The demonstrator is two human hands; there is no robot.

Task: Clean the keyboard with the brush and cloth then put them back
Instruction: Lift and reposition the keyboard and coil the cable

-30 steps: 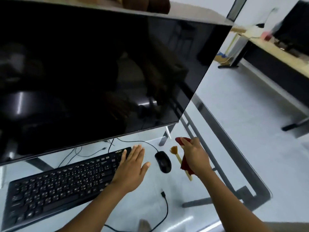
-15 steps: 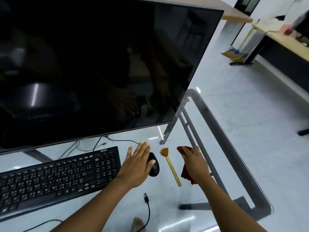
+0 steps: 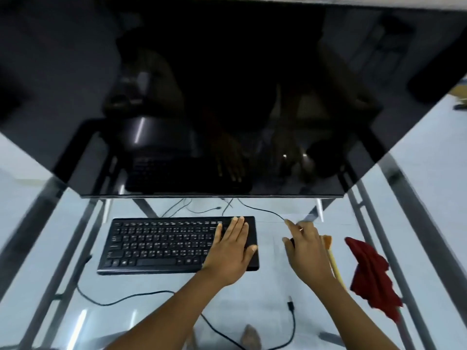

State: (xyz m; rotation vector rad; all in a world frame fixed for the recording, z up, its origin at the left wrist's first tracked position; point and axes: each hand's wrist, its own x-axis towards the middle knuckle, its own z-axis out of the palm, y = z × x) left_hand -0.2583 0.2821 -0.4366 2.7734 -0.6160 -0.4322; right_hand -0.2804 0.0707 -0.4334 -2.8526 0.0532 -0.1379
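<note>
The black keyboard (image 3: 161,245) lies on the glass desk (image 3: 267,286) below the monitor. My left hand (image 3: 232,251) rests flat on the keyboard's right end, fingers apart, holding nothing. My right hand (image 3: 307,248) hovers over the black mouse (image 3: 292,241), hiding nearly all of it, with fingers spread. The small brush (image 3: 333,261), with tan bristles and a yellow handle, lies just right of that hand, partly behind my wrist. Further right, the dark red cloth (image 3: 369,271) lies crumpled on the glass, free of both hands.
A large dark monitor (image 3: 227,97) overhangs the back of the desk. Loose black cables run behind and in front of the keyboard, one ending in a plug (image 3: 290,305). Metal frame bars (image 3: 409,198) run along the desk's right side. A foot (image 3: 250,337) shows through the glass.
My right hand has let go of the red cloth and moved left over the mouse. My left hand shifted from the mouse onto the keyboard's right end. The camera swung left and down.
</note>
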